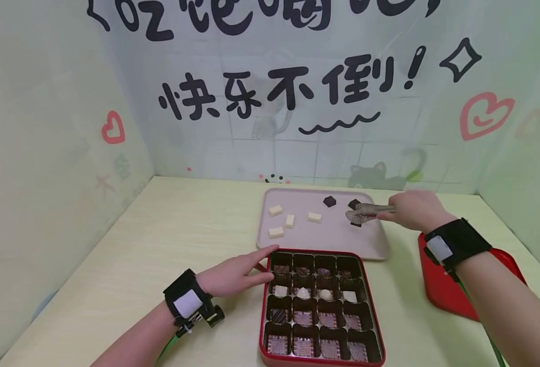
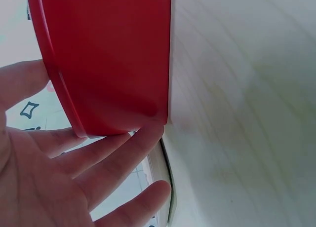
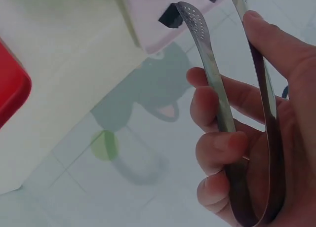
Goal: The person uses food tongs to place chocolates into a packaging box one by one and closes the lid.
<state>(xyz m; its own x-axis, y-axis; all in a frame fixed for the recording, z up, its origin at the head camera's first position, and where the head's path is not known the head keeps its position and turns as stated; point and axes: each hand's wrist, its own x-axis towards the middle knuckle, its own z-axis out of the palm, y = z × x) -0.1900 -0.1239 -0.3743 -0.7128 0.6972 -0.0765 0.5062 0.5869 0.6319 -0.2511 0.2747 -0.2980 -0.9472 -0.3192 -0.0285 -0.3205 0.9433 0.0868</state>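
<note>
Currently the tongs [image 1: 381, 208] lie above the right part of the tray [image 1: 325, 242], their long axis running roughly left to right, tips pointing left and handle end towards the right. The tips stand a little apart, near two of the three dark pieces [image 1: 329, 201]; whether they touch either one I cannot tell. Of the four white pieces [image 1: 314, 217] further left, one lies with its long axis near to far, the others roughly left to right

The right hand [image 1: 414, 210] pinches the tongs, thumb along one arm, fingers curled round the other; its forearm slants in from the near right, passing above a red object [image 1: 448, 285]. The left hand [image 1: 233, 275] comes from the near left, fingers spread and fairly straight, touching the far left corner of the box [image 1: 320, 361], which sits nearer than the tray, its far edge towards it
</note>
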